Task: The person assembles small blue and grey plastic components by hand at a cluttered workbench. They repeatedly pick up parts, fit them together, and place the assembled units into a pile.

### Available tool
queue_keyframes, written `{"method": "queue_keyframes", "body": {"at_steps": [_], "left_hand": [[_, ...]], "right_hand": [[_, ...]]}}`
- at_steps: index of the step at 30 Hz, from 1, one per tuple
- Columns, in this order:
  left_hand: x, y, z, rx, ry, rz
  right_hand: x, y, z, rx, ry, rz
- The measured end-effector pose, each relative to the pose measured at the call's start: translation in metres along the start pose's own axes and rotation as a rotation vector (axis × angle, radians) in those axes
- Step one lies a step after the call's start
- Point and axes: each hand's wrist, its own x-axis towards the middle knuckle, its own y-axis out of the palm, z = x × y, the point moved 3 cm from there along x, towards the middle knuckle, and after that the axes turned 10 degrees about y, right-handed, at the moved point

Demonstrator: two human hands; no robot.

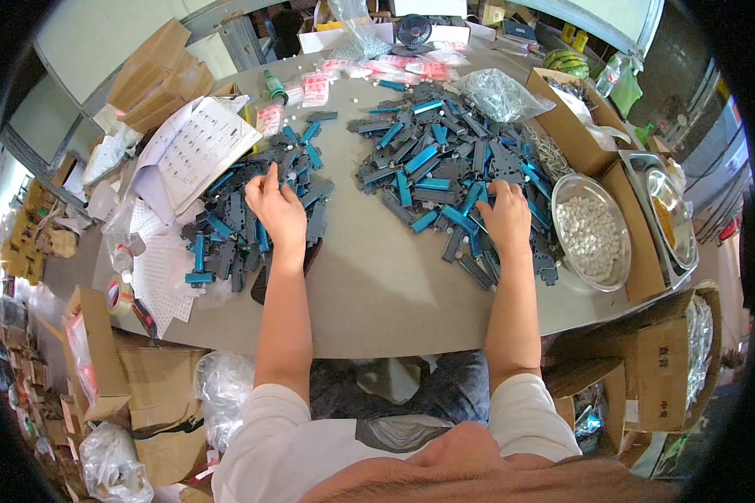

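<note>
My left hand [278,210] hovers at the right side of the left pile of dark grey and blue plastic parts [218,225]. Its fingers are slightly bent and apart, and I see nothing held in them. Over the larger right pile of similar parts [432,161], my right hand [508,221] reaches down with bent fingers, thumb apart from the rest. Its fingertips are close to a blue-edged part [460,220]; whether they touch it is hard to tell. Both piles lie loose on the grey table [369,289].
Right of the right pile stands a metal bowl of small white pieces [591,228], beside cardboard boxes [633,239]. Papers [195,155] lie at the left. Farther back are a clear plastic bag [503,94], red-and-white packets [315,88] and a small fan [413,32].
</note>
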Motion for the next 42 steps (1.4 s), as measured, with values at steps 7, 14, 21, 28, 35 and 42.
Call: {"method": "queue_keyframes", "body": {"at_steps": [7,14,21,28,35,42], "left_hand": [[-0.029,0.032,-0.094,-0.427,0.418,0.506],[-0.067,0.058,-0.102,-0.402,0.455,0.804],[-0.063,0.050,-0.085,-0.402,0.365,0.871],[-0.059,0.035,-0.078,-0.450,0.360,1.018],[-0.059,0.037,-0.089,-1.387,-0.573,1.001],[-0.067,0.038,-0.094,-1.550,-0.839,0.897]], "right_hand": [[-0.007,0.025,0.014,-0.132,-0.051,-0.034],[-0.014,0.026,0.037,-0.092,-0.145,-0.080],[-0.011,0.028,0.032,-0.098,-0.103,-0.033],[-0.009,0.029,0.036,-0.100,-0.085,-0.004],[-0.007,0.036,0.034,-0.111,-0.076,-0.060],[-0.014,0.015,0.045,0.757,-0.117,0.230]]}}
